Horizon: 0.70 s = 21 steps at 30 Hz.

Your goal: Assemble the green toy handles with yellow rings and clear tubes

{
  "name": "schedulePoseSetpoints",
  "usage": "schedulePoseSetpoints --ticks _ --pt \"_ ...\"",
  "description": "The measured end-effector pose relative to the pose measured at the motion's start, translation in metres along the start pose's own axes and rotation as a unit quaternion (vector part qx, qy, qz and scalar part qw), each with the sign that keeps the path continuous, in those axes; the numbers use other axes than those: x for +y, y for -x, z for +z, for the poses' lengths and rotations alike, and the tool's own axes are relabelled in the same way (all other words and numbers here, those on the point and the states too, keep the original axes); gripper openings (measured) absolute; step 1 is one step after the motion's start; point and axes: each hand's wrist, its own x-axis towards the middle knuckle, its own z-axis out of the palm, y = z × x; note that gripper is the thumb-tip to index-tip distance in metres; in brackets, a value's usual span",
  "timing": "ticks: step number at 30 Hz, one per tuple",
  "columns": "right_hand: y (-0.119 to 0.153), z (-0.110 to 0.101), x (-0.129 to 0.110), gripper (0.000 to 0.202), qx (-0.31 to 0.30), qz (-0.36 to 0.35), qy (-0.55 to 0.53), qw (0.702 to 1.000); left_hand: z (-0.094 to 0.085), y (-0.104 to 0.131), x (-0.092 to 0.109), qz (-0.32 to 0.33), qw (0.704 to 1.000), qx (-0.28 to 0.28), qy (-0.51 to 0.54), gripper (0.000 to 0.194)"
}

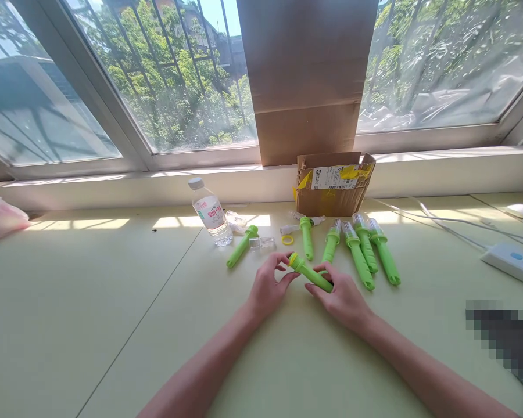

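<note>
My right hand [342, 296] is closed around the lower part of a green plastic handle [312, 275], which lies tilted between my hands. At its upper left end sits a yellow ring [293, 259], and the fingers of my left hand [268, 284] are curled on that end, thumb below and forefinger above. Just beyond my hands lies a green handle without a clear cap [306, 238], beside a loose yellow ring [287, 239]. Several green handles with clear ribbed tops, such as one capped handle [359, 258], lie to the right. Another green handle [242, 246] rests at the left.
A water bottle [211, 213] stands at the left near clear plastic pieces [262, 243]. An open cardboard box [331, 200] is at the back against the sill. White cables and a power strip [512, 264] lie right; a pink bag [2, 219] sits far left.
</note>
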Motion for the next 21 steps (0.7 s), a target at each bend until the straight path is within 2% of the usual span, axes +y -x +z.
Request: schedulePoseSetpoints --ticks 3,8,12,17,21 --pt "0.0021 0.0019 -0.001 0.023 0.009 -0.022 0.034 0.999 0.0 -0.0003 -0.0001 0.008 1.0 0.009 -0.009 0.022" --pt "0.0058 0.0059 -0.0038 0.026 0.067 -0.066 0.125 0.988 -0.0007 -0.0006 0.0006 0.0 0.999 0.018 -0.027 0.022" --pt "0.0072 0.0062 -0.0067 0.028 0.059 -0.051 0.167 0.983 -0.0012 -0.0014 0.0022 -0.003 0.999 0.018 -0.03 0.022" --pt "0.0043 0.0016 -0.0094 0.035 0.028 -0.005 0.133 0.991 -0.0013 -0.0026 0.0032 0.0 1.0 -0.009 -0.016 0.028" --pt "-0.0001 -0.0019 -0.0079 0.036 0.011 0.008 0.082 0.997 -0.0011 -0.0023 0.0011 -0.006 1.0 -0.013 -0.015 0.022"
